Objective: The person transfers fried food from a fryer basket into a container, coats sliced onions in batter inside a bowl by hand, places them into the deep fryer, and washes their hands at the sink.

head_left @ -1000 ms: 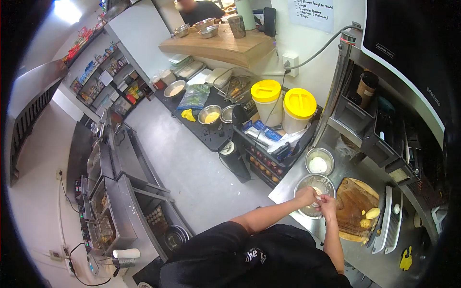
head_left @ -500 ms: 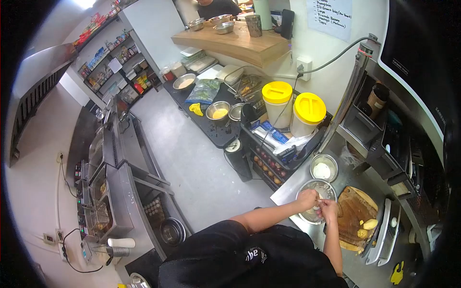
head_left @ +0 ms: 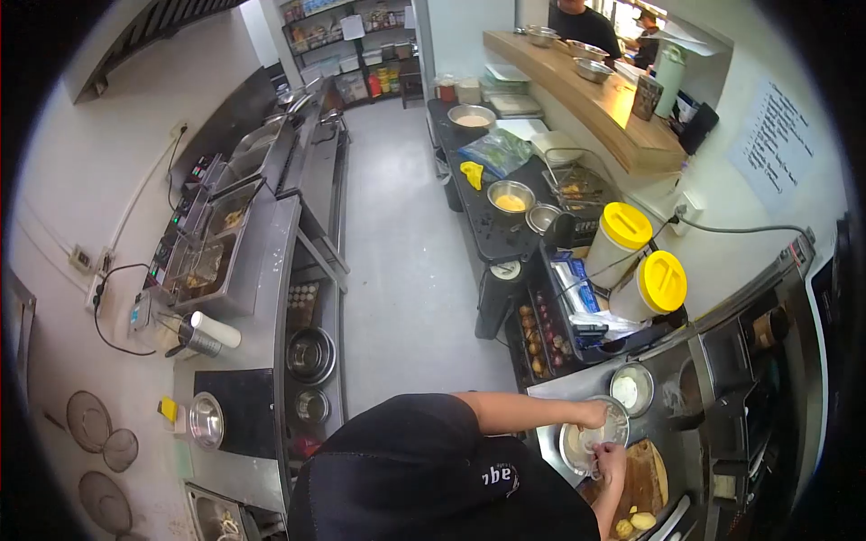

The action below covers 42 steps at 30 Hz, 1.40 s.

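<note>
A wide metal bowl (head_left: pixel 570 453) with pale, wet-looking contents stands on the steel counter in front of me. My left hand (head_left: pixel 591 415) is over its far side, fingers curled downward; anything between them is too small to name. Over the near right part of the same bowl is my right hand (head_left: pixel 611 460), its thumb and fingers pinched together. What it pinches I cannot make out. Close to my right wrist lies a wooden cutting board (head_left: pixel 645 478) with yellow peeled pieces (head_left: pixel 642 520) on it. Behind the mixing bowl sits a smaller metal bowl (head_left: pixel 631 388) with something white inside.
A black crate (head_left: pixel 591 347) holds white tubs with yellow lids (head_left: pixel 661 281). Bowls and a bagged green item (head_left: pixel 496 153) rest on the dark table (head_left: pixel 496 234). Fryers (head_left: pixel 225 243) line the left counter. A person (head_left: pixel 582 22) stands beyond the wooden shelf (head_left: pixel 577 95).
My view has turned left, bringing more of the fryer side into sight. My hands, close together over the bowl before, are now farther apart.
</note>
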### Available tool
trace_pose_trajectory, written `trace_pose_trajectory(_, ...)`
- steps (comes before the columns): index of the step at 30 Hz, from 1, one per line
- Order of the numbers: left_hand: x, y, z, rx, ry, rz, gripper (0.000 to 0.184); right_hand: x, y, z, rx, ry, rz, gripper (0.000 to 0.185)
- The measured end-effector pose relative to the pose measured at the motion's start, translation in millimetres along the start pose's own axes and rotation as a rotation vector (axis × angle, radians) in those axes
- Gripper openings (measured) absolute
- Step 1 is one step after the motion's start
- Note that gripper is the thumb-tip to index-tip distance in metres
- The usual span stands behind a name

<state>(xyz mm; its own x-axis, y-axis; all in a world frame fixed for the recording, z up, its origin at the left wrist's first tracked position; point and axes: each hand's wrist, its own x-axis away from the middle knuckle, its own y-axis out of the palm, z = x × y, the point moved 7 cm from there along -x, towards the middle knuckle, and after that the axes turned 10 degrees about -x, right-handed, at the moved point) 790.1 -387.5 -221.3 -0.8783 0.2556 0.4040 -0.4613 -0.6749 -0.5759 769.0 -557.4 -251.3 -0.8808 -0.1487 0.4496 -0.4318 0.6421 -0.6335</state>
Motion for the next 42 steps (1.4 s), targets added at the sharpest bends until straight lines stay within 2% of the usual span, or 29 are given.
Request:
trace_pose_trajectory(2, 6.7, -1.2, -2.3, 0.334, 0.01, -0.017, 0.03, -1.2, 9.9, -9.9, -0.125, 0.056, -0.07, 0.021)
trace_pose_trajectory(3, 5.4, 0.5, -6.8, 0.349, 0.005, -0.01, 0.03, -5.8, 10.2, -5.4, -0.111, 0.055, -0.079, 0.021)
trace_pose_trajectory(5, 2.0, 2.8, -14.5, 0.403, 0.004, -0.024, 0.031, -7.1, -1.1, -25.4, 0.199, -0.257, 0.081, 0.018)
trace_pose_trajectory(6, 0.3, 4.9, -18.4, 0.407, 0.0, -0.028, 0.031, -8.8, -2.1, -24.6, 0.2, -0.252, 0.076, 0.018)
trace_pose_trajectory(8, 1.9, 3.1, -20.2, 0.383, 0.038, -0.058, 0.032, 8.0, -0.2, -50.9, -0.321, -0.085, -0.088, 0.014)
trace_pose_trajectory(9, 1.2, 2.7, -21.7, 0.363, 0.04, -0.04, 0.033, -9.3, 4.2, -30.3, -0.472, -0.148, -0.113, 0.023)
trace_pose_trajectory(11, -0.1, 1.0, -21.9, 0.257, 0.036, 0.003, 0.035, -5.8, 0.8, -35.9, -0.516, -0.212, -0.081, 0.026)
trace_pose_trajectory(12, -3.8, 4.9, -22.5, 0.244, 0.091, 0.015, 0.037, -16.4, 0.8, -16.2, -0.33, -0.362, -0.02, 0.026)
trace_pose_trajectory(14, -22.6, 22.0, -28.7, 0.192, 0.187, 0.011, 0.041, -8.3, -5.7, -9.9, -0.084, -0.217, -0.011, 0.029)
trace_pose_trajectory(15, -15.0, 16.9, -23.6, 0.193, 0.137, 0.022, 0.038, -2.5, -9.0, -6.4, -0.121, -0.22, 0.084, 0.027)
trace_pose_trajectory(16, -21.8, 23.7, -21.9, 0.151, 0.19, 0.023, 0.036, 7.0, -14.1, -17.8, -0.189, -0.309, 0.156, 0.033)
trace_pose_trajectory(17, -20.6, 25.8, -20.7, 0.219, 0.092, -0.021, 0.035, 7.3, -9.0, -10.0, -0.361, -0.04, 0.02, 0.041)
trace_pose_trajectory(18, -26.7, 34.0, -21.9, 0.165, 0.071, -0.08, 0.036, 28.3, -9.4, -31.5, -0.733, 0.045, 0.026, 0.039)
trace_pose_trajectory(19, -24.8, 33.2, -17.6, 0.2, 0.082, -0.047, 0.033, 30.2, -2.7, -32.7, -0.896, -0.021, -0.036, 0.034)
trace_pose_trajectory(20, -25.5, 34.4, -14.1, 0.183, 0.065, -0.032, 0.028, 35.6, -3.4, -35.6, -0.905, -0.022, 0.048, 0.026)
trace_pose_trajectory(21, -41.3, 49.0, -25.7, 0.223, 0.172, -0.034, 0.024, 31.7, 0.0, -26.4, -0.909, 0.001, 0.069, 0.026)
trace_pose_trajectory(24, -28.1, 32.3, -5.2, 0.225, 0.215, 0.02, 0.023, 31.8, -1.7, -24.0, -0.926, 0.085, 0.141, 0.024)
trace_pose_trajectory(29, -19.7, 11.7, 21.8, -0.087, 0.26, 0.174, 0.015, 10.8, 9.8, -13.7, -0.901, 0.132, 0.141, 0.027)
trace_pose_trajectory(30, -18.9, 7.5, 26.9, -0.089, 0.266, 0.165, 0.015, 6.8, 12.4, -14.9, -0.927, 0.15, 0.097, 0.028)
trace_pose_trajectory(32, -17.4, 2.5, 33.5, -0.32, 0.31, 0.184, 0.017, 6.1, 11.4, -14.6, -0.903, 0.176, 0.099, 0.028)
trace_pose_trajectory(35, -20.9, -1.4, 27.6, -0.376, 0.321, 0.19, 0.019, -3.8, 17.7, -16.0, -0.906, 0.105, 0.046, 0.03)
trace_pose_trajectory(38, -25.1, -7.5, 26.1, -0.238, 0.322, 0.201, 0.018, -4.0, 8.2, -21.1, -0.892, 0.085, 0.068, 0.032)
trace_pose_trajectory(41, -27.1, -15.2, 27.4, -0.24, 0.28, 0.205, 0.016, -9.0, 7.4, -24.8, -0.819, 0.113, 0.089, 0.031)
trace_pose_trajectory(42, -26.6, -19.4, 29.1, -0.239, 0.281, 0.204, 0.016, -11.7, 7.4, -26.2, -0.891, 0.062, 0.131, 0.03)
